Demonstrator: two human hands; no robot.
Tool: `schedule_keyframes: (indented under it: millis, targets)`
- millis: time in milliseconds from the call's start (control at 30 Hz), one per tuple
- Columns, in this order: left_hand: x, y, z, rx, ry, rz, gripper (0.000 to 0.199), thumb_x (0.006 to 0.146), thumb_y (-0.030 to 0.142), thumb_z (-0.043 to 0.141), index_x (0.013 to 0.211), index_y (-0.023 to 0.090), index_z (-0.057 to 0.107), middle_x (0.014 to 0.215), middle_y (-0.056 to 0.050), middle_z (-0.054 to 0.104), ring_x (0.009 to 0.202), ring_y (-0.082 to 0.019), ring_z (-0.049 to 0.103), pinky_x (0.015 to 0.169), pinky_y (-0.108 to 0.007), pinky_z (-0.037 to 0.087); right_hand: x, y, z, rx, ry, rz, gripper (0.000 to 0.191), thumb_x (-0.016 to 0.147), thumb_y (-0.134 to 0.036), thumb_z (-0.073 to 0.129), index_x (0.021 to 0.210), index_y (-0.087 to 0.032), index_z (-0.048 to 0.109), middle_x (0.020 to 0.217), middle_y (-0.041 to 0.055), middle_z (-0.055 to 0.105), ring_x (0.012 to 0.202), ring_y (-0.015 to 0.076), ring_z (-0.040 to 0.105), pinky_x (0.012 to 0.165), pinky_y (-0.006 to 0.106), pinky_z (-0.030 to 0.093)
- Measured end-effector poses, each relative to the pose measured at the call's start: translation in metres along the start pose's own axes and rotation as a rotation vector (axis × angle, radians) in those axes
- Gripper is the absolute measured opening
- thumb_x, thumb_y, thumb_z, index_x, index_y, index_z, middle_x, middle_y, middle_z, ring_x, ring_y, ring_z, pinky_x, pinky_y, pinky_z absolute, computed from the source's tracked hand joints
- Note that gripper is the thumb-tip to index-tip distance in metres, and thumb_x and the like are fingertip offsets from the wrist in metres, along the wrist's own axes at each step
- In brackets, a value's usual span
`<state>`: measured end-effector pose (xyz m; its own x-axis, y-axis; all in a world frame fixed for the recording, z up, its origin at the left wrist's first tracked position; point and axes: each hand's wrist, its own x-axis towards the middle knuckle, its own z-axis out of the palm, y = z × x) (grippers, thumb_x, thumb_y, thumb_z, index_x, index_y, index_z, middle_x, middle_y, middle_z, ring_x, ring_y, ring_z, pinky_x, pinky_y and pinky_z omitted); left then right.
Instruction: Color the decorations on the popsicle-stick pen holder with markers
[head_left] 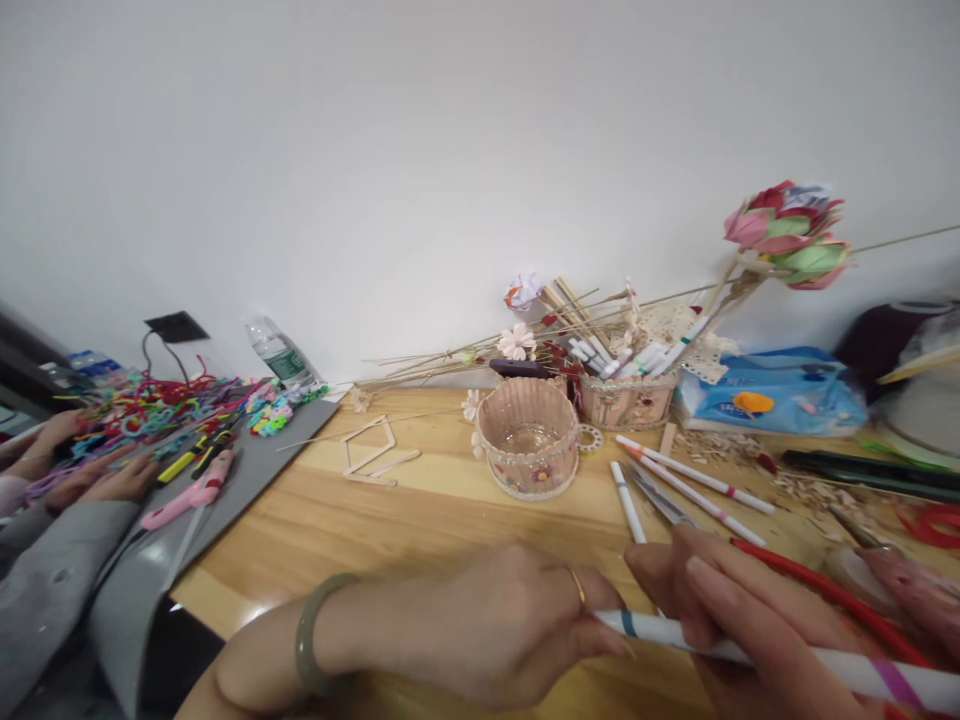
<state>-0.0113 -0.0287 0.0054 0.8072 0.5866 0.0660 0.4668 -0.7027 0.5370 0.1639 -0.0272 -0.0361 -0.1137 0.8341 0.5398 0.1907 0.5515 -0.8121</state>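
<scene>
My left hand (510,625), with a ring and a green bangle on the wrist, pinches the tip end of a white marker (660,630) that has a blue-green band. Around the body of the same marker, my right hand (757,620) is closed at the lower right. A purple band shows near the marker's other end. Beyond my hands stands a round lace-edged basket (527,470) made of pale wooden sticks. More white markers (697,485) and scissors (664,497) lie to its right.
A decorated pen holder (630,400), paper flowers (787,235) and blue wipes pack (772,395) stand along the wall. Wood shavings lie at the right. At the left, other people's hands touch colourful pipe cleaners near a pink glue gun (191,492) and bottle (277,352).
</scene>
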Motion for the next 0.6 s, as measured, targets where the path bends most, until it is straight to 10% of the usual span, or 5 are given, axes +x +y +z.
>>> schedule_keyframes:
  millis: [133,300,467,600]
  targets:
    - [0.004,-0.012,-0.003,-0.079,0.092,0.033,0.034,0.094,0.032,0.031,0.087,0.013,0.058,0.068,-0.004,0.062,0.058,-0.010,0.053,0.057,-0.018,0.043,0.011,0.002,0.000,0.134,-0.036,0.084,0.039,0.089,-0.037,0.037,0.051,-0.026,0.040,0.043,-0.0025,0.040,0.036,0.0146,0.041,0.032,0.027,0.036]
    - [0.011,-0.043,-0.017,0.096,0.586,0.034,0.037,0.092,0.039,0.037,0.100,0.012,0.060,0.090,-0.012,0.067,0.086,-0.018,0.058,0.081,-0.032,0.044,0.038,-0.001,-0.016,0.206,0.278,0.152,0.039,0.082,-0.034,0.047,0.045,-0.023,0.045,0.046,-0.0003,0.044,0.041,0.0128,0.038,0.034,0.024,0.030]
    - [0.017,-0.068,-0.024,0.299,0.358,-0.214,0.028,0.085,0.038,0.052,0.091,0.015,0.065,0.095,-0.011,0.068,0.098,-0.025,0.056,0.094,-0.042,0.036,0.046,0.009,-0.019,0.319,0.331,0.208,0.038,0.083,-0.045,0.044,0.053,-0.024,0.053,0.040,-0.0024,0.043,0.038,0.0124,0.036,0.034,0.025,0.029]
    - [0.015,-0.073,-0.027,-0.033,0.375,-0.276,0.028,0.088,0.035,0.046,0.080,0.017,0.067,0.079,-0.002,0.069,0.079,-0.017,0.061,0.096,-0.039,0.034,0.042,0.019,-0.016,0.350,0.273,0.237,0.042,0.085,-0.055,0.038,0.073,-0.023,0.063,0.051,0.0010,0.060,0.043,0.0142,0.049,0.037,0.026,0.036]
